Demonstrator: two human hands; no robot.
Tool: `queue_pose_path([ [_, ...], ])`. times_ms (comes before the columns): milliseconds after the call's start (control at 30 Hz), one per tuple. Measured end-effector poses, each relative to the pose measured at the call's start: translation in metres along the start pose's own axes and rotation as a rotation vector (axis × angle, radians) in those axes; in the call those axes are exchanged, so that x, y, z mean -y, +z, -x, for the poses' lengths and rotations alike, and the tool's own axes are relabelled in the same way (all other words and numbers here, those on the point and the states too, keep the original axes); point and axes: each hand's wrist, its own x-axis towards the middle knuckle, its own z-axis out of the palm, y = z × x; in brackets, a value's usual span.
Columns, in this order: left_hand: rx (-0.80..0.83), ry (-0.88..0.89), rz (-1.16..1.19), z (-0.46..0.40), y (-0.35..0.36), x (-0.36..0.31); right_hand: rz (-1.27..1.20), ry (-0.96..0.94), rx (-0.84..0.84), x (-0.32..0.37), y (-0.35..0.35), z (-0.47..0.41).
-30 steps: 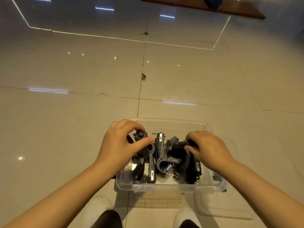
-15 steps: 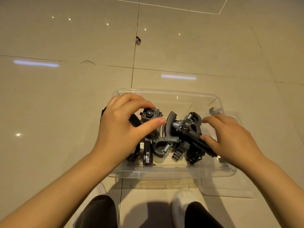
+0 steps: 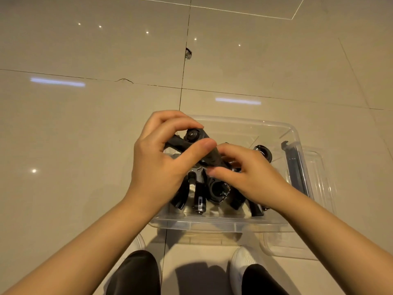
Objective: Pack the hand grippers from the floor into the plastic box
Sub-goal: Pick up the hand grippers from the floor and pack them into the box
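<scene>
Both hands (image 3: 161, 165) grip one hand gripper (image 3: 195, 139) above box (image 3: 244, 124).

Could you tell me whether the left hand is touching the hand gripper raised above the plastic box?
Touching. The head view shows the left hand pinching the raised hand gripper, fingers over its round knob and thumb against its handle, above the plastic box.

tiled floor (image 3: 85, 145) | white shoe (image 3: 244, 265) | clear lid (image 3: 319, 188) beside box
</scene>
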Motion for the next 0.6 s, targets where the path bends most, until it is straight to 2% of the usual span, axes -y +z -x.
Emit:
queue_pose_path([
  [133,0.076,-0.012,0.011,-0.004,-0.013,0.006,-0.044,0.001,-0.017,-0.003,0.004,-0.007],
  [400,0.063,-0.191,-0.103,0.001,-0.031,0.043,-0.372,0.109,-0.052,-0.006,0.009,-0.010],
  [600,0.126,-0.194,-0.124,0.001,-0.032,0.046,-0.463,0.121,-0.015,0.000,0.010,-0.014],
])
